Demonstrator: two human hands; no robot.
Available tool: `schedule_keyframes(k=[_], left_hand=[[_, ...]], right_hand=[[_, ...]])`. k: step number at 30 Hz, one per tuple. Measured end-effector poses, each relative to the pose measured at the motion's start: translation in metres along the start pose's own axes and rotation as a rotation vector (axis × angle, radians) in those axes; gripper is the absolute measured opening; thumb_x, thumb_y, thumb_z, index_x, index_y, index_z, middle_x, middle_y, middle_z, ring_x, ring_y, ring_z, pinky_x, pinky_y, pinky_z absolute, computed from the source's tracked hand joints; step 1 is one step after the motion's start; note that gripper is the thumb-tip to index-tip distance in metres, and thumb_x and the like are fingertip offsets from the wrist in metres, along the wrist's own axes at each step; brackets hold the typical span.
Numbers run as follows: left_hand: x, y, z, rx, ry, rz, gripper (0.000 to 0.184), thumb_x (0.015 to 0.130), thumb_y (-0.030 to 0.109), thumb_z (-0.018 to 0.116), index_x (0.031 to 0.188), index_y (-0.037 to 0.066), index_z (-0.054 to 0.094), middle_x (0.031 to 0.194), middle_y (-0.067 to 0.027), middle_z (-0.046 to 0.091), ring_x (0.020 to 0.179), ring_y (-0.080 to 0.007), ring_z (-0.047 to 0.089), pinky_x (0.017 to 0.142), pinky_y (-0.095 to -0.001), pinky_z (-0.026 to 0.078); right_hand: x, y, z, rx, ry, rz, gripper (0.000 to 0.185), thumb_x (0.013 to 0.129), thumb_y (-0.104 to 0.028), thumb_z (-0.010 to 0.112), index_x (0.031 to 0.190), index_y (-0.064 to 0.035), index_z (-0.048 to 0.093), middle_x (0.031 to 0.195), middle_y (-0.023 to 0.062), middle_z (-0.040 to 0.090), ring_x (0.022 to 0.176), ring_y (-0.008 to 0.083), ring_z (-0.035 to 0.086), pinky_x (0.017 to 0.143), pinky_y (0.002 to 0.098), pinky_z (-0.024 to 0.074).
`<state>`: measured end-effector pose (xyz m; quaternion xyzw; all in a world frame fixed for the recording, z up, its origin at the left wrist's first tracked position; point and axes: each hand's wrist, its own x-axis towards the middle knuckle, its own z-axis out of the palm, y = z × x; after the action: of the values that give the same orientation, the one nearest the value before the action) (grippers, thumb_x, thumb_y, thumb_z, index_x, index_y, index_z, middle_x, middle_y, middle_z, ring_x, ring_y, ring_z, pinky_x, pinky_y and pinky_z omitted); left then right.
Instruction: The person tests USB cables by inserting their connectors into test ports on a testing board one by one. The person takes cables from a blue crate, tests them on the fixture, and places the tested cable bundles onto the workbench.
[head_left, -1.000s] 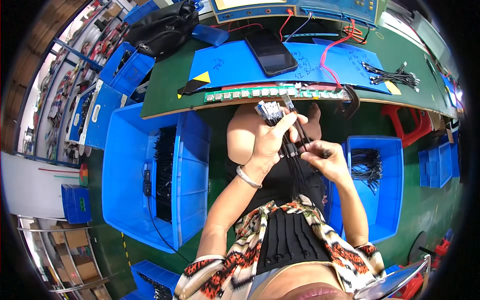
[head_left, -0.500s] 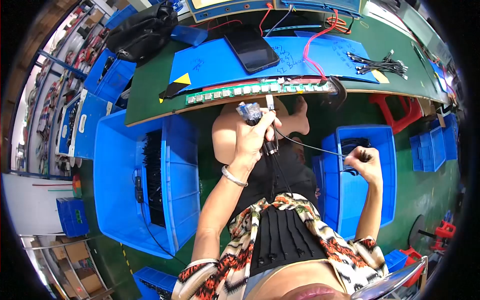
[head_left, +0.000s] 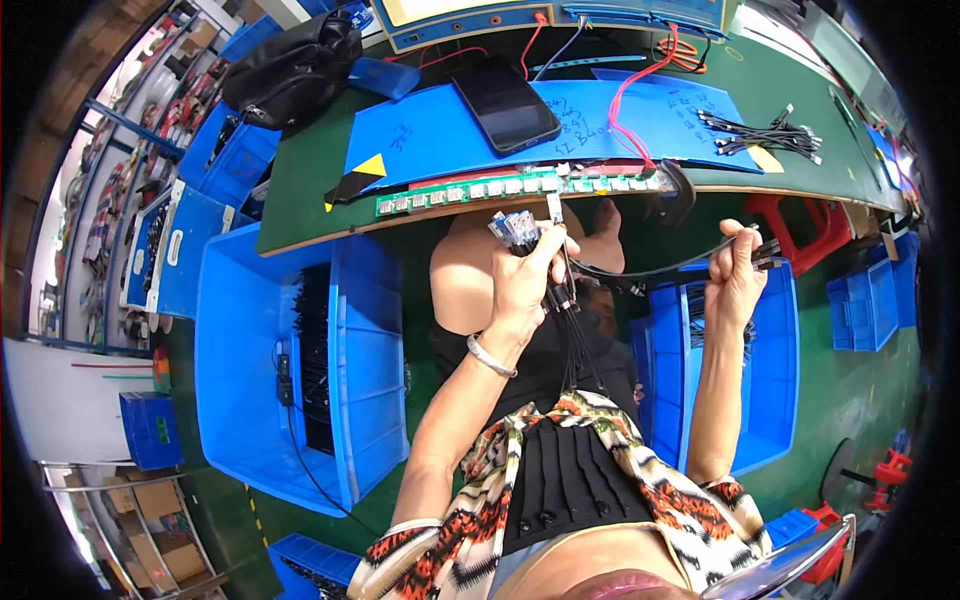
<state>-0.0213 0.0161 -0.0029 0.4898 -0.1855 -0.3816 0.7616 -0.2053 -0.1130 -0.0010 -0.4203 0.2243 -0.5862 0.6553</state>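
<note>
My left hand [head_left: 525, 285] is closed around a bundle of black cables [head_left: 563, 298], their clear-capped plugs [head_left: 515, 230] fanned out above the fist. Between its thumb and fingers a single USB plug [head_left: 555, 208] points up at the green circuit board strip [head_left: 480, 188] on the table's front edge; whether it sits in a socket I cannot tell. From there a black cable [head_left: 650, 272] runs across to my right hand [head_left: 735, 280]. That hand is closed on cable ends, with several dark connectors sticking out to its right.
A blue bin [head_left: 370, 370] with black cables stands at left, another blue bin [head_left: 783, 400] below my right hand. On the green table [head_left: 310, 180] lie a phone [head_left: 506, 103], a blue sheet [head_left: 420, 130], a cable pile [head_left: 765, 133] and a black bag [head_left: 295, 70]. A red stool [head_left: 800, 240] stands at right.
My right hand has risen from over the right bin toward the table edge, lifting the cable ends with it. My left hand has shifted slightly right, still gripping the bundle and plug.
</note>
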Motion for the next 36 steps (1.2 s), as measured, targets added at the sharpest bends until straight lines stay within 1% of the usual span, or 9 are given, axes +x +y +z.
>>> schedule_keyframes(k=[1,3,9,11,14,18,25,32,36], left_hand=[[0.001,0.000,0.000,0.001,0.003,0.002,0.009,0.079,0.009,0.055,0.078,0.001,0.058,0.065,-0.0067,0.059,0.044,-0.0053,0.045,0.042,-0.0188,0.035],[0.002,0.002,-0.001,-0.006,-0.005,0.005,0.009,0.079,0.010,0.055,0.078,0.001,0.057,0.065,-0.0068,0.059,0.044,-0.0054,0.045,0.042,-0.0188,0.035],[0.007,0.003,-0.003,-0.034,-0.018,-0.045,0.009,0.079,0.011,0.056,0.078,0.002,0.057,0.065,-0.0066,0.059,0.044,-0.0060,0.044,0.042,-0.0190,0.035],[0.008,0.009,0.000,-0.038,-0.022,-0.068,0.009,0.079,0.011,0.056,0.077,0.002,0.057,0.064,-0.0063,0.059,0.043,-0.0061,0.044,0.042,-0.0191,0.035],[0.010,0.017,0.006,-0.009,-0.008,-0.125,0.019,0.078,0.016,0.057,0.065,0.003,0.057,0.047,-0.0004,0.045,0.039,-0.0064,0.039,0.036,-0.0191,0.030],[0.012,0.014,0.001,-0.015,-0.037,-0.089,0.010,0.076,0.013,0.059,0.076,0.003,0.057,0.064,-0.0037,0.057,0.044,-0.0057,0.042,0.037,-0.0185,0.031],[0.013,0.015,0.001,-0.019,-0.043,-0.088,0.005,0.077,0.008,0.057,0.079,0.004,0.056,0.066,-0.0054,0.058,0.043,-0.0055,0.043,0.038,-0.0172,0.032],[0.012,0.016,0.001,-0.024,-0.035,-0.101,0.004,0.078,0.008,0.057,0.079,0.004,0.055,0.066,-0.0060,0.058,0.043,-0.0057,0.043,0.039,-0.0172,0.033],[0.013,0.015,0.000,-0.021,-0.032,-0.092,0.006,0.079,0.008,0.056,0.081,0.003,0.055,0.067,-0.0076,0.058,0.044,-0.0067,0.043,0.040,-0.0182,0.034]], right_hand=[[-0.001,-0.002,0.008,-0.063,-0.005,0.004,0.024,0.088,-0.021,0.047,0.088,0.0008,0.058,0.054,-0.0046,0.039,0.042,0.0012,0.021,0.038,0.0175,0.0161],[-0.002,-0.006,0.021,-0.120,0.011,0.019,0.025,0.089,-0.020,0.045,0.088,0.0018,0.058,0.052,-0.0054,0.034,0.042,0.0014,0.021,0.039,0.0172,0.0153],[-0.008,0.004,0.030,-0.343,-0.179,0.118,0.026,0.088,-0.019,0.046,0.080,0.0015,0.060,0.052,-0.0041,0.038,0.043,0.0014,0.024,0.039,0.0177,0.0161],[-0.008,0.005,0.034,-0.446,-0.223,0.187,0.026,0.087,-0.020,0.047,0.074,-0.0010,0.059,0.055,-0.0032,0.046,0.043,0.0014,0.026,0.040,0.0173,0.0179],[-0.005,0.021,0.039,-0.369,-0.272,0.298,0.025,0.087,-0.021,0.048,0.069,-0.0045,0.056,0.062,0.0004,0.055,0.041,0.0012,0.029,0.039,0.0168,0.0204],[0.004,0.032,0.038,-0.308,-0.282,0.352,0.023,0.085,-0.020,0.051,0.068,-0.0062,0.055,0.061,0.0001,0.056,0.041,0.0013,0.033,0.039,0.0166,0.0230],[0.014,0.034,0.043,-0.258,-0.265,0.329,0.023,0.084,-0.020,0.052,0.065,-0.0075,0.056,0.061,-0.0012,0.057,0.043,0.0008,0.035,0.040,0.0163,0.0235],[0.014,0.041,0.039,-0.056,-0.279,0.425,0.027,0.085,-0.021,0.050,0.065,-0.0038,0.055,0.047,-0.0045,0.043,0.036,0.0014,0.025,0.036,0.0177,0.0170],[0.014,0.044,0.037,-0.041,-0.273,0.417,0.028,0.085,-0.021,0.050,0.063,-0.0035,0.054,0.047,-0.0040,0.043,0.035,0.0012,0.025,0.036,0.0175,0.0164]])
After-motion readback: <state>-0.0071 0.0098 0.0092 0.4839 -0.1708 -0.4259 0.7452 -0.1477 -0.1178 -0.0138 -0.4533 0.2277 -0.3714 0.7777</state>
